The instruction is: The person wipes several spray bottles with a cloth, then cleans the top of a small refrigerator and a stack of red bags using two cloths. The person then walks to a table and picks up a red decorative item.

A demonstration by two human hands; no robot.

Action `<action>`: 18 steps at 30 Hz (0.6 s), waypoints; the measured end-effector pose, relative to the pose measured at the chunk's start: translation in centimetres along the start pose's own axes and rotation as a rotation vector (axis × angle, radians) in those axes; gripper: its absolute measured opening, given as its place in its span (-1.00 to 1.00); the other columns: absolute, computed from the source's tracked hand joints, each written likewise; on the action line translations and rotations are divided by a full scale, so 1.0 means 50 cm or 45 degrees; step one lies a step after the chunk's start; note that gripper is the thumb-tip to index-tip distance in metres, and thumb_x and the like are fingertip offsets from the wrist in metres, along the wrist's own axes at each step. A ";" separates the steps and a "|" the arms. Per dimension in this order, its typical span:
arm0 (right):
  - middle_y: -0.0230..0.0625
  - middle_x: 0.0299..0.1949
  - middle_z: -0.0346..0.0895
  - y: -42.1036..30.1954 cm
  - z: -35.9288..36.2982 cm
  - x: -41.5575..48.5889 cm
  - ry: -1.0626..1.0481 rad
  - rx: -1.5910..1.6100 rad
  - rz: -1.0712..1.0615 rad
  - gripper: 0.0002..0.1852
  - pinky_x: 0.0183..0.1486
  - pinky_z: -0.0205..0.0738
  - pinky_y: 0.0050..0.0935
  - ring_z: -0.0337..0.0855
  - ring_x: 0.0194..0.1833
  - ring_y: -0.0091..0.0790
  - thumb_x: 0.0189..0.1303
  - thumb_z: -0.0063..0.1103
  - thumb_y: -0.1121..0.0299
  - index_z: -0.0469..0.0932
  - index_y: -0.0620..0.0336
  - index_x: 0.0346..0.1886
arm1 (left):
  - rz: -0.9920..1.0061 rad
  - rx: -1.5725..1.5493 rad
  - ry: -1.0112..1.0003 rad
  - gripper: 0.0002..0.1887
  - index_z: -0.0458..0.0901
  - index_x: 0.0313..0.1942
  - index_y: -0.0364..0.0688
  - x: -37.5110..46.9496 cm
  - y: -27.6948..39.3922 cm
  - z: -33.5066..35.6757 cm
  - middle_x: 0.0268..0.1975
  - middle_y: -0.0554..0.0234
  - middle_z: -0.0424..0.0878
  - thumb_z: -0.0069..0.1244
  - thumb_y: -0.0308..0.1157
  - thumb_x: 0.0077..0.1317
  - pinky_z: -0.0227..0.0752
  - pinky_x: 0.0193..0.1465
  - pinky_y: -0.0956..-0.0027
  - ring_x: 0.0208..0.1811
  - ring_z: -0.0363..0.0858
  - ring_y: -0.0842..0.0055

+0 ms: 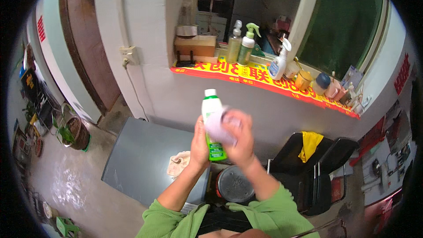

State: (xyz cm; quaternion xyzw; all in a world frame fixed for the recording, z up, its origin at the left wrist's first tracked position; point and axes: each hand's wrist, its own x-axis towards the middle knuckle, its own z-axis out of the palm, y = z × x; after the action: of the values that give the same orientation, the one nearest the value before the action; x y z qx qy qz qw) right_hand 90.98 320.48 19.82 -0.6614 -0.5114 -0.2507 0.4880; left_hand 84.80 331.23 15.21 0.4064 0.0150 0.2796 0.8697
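My left hand [200, 143] grips a white and green plastic bottle [211, 104] from its left side; the bottle stands nearly upright in the air, its white cap on. Against the bottle's front, my right hand [241, 135] holds a pale lilac cloth [219, 129], blurred, which covers the middle of the bottle. Below and left of the hands, a crumpled pinkish cloth [178, 163] lies on a grey tabletop [142, 155].
Ahead, a window sill with a red and yellow banner [214, 72] bears a green-topped spray bottle [247, 46], a white spray bottle [279, 62], mugs and a cardboard box [195, 46]. Black chairs [287, 158], one with a yellow cloth [310, 145], stand right. A potted plant [77, 132] is left.
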 end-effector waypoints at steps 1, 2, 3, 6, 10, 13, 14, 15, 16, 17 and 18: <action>-0.28 0.09 0.52 -0.033 0.012 -0.039 -0.018 0.010 -0.081 -0.47 0.22 0.33 -0.14 0.43 0.12 -0.07 -0.31 0.42 0.52 0.69 0.04 -0.08 | 0.047 -0.110 -0.052 -0.48 0.26 0.33 -0.15 0.002 0.023 -0.021 0.08 0.16 0.54 -0.50 0.02 0.63 0.49 0.08 0.36 0.01 0.54 0.51; -0.27 0.08 0.52 -0.068 0.015 -0.077 -0.165 -0.053 -0.098 -0.48 0.20 0.34 -0.14 0.45 0.10 -0.07 -0.30 0.41 0.54 0.69 0.02 -0.10 | 0.142 0.003 -0.057 -0.49 0.28 0.30 -0.15 0.000 0.047 -0.043 0.11 0.16 0.54 -0.49 0.02 0.63 0.49 0.07 0.37 0.01 0.56 0.50; -0.25 0.07 0.53 -0.094 0.017 -0.100 -0.203 -0.057 -0.164 -0.49 0.19 0.35 -0.14 0.47 0.08 -0.07 -0.30 0.40 0.56 0.70 0.01 -0.11 | 0.210 0.034 -0.085 -0.49 0.28 0.31 -0.15 -0.002 0.063 -0.058 0.12 0.16 0.54 -0.48 0.01 0.63 0.49 0.08 0.37 0.02 0.56 0.50; -0.23 0.06 0.53 -0.104 0.023 -0.066 -0.230 0.047 -0.166 -0.50 0.20 0.36 -0.15 0.48 0.08 -0.06 -0.26 0.35 0.60 0.68 0.05 -0.09 | 0.095 -0.075 -0.116 -0.49 0.28 0.32 -0.14 -0.031 0.074 -0.073 0.12 0.16 0.55 -0.47 0.03 0.62 0.49 0.11 0.35 0.04 0.56 0.51; -0.15 0.06 0.52 -0.059 0.033 0.077 -0.013 0.048 -0.034 -0.52 0.19 0.37 -0.17 0.48 0.09 -0.01 -0.18 0.27 0.63 0.62 0.13 -0.04 | -0.284 -0.311 -0.317 -0.40 0.35 0.26 -0.15 -0.084 0.060 -0.065 -0.09 0.13 0.64 -0.44 0.17 0.57 0.64 -0.18 0.28 -0.23 0.71 0.39; -0.12 0.06 0.51 -0.073 0.049 0.088 -0.006 0.116 0.026 -0.56 0.16 0.37 -0.17 0.47 0.10 0.01 -0.16 0.26 0.60 0.63 0.12 -0.08 | -0.328 -0.313 -0.256 -0.36 0.43 0.20 -0.19 -0.102 0.065 -0.061 -0.10 0.09 0.66 -0.44 0.20 0.56 0.66 -0.19 0.25 -0.28 0.73 0.34; -0.13 0.06 0.51 -0.090 0.053 0.059 -0.019 0.078 -0.022 -0.56 0.16 0.37 -0.16 0.47 0.10 0.00 -0.16 0.27 0.60 0.64 0.12 -0.08 | -0.298 -0.277 -0.157 -0.36 0.43 0.19 -0.19 -0.104 0.074 -0.067 -0.09 0.08 0.66 -0.44 0.20 0.56 0.66 -0.17 0.23 -0.27 0.73 0.33; -0.13 0.06 0.51 -0.108 0.055 0.023 -0.057 0.030 -0.042 -0.56 0.15 0.37 -0.15 0.47 0.10 0.00 -0.17 0.28 0.59 0.65 0.11 -0.09 | -0.240 -0.237 -0.082 -0.36 0.44 0.19 -0.20 -0.104 0.083 -0.073 -0.08 0.07 0.66 -0.44 0.20 0.56 0.66 -0.15 0.22 -0.27 0.73 0.32; -0.15 0.05 0.51 -0.128 0.062 -0.021 -0.100 0.066 -0.122 -0.56 0.14 0.37 -0.14 0.47 0.09 -0.01 -0.19 0.30 0.57 0.67 0.10 -0.10 | -0.256 -0.555 0.088 -0.35 0.46 0.17 -0.21 -0.098 0.085 -0.071 -0.09 0.08 0.67 -0.43 0.21 0.55 0.67 -0.15 0.21 -0.27 0.73 0.32; -0.17 0.05 0.52 -0.146 0.064 -0.069 -0.176 0.088 -0.153 -0.56 0.14 0.37 -0.12 0.48 0.09 -0.03 -0.21 0.33 0.56 0.68 0.09 -0.11 | -0.250 -0.597 0.006 -0.34 0.45 0.20 -0.20 -0.096 0.098 -0.086 -0.09 0.09 0.67 -0.42 0.22 0.54 0.67 -0.14 0.23 -0.23 0.73 0.34; -0.17 0.03 0.52 -0.157 0.056 -0.113 -0.264 0.087 -0.206 -0.55 0.12 0.38 -0.10 0.49 0.07 -0.02 -0.23 0.34 0.56 0.69 0.08 -0.11 | -0.193 -0.443 0.019 -0.34 0.45 0.21 -0.18 -0.094 0.114 -0.105 -0.09 0.10 0.67 -0.41 0.22 0.54 0.66 -0.13 0.22 -0.21 0.73 0.34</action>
State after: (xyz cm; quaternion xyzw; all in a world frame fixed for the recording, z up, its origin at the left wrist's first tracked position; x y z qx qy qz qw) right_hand 81.31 320.56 17.05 -0.6233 -0.6190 -0.2019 0.4331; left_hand 76.83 335.48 14.82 0.2454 0.0035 0.2149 0.9453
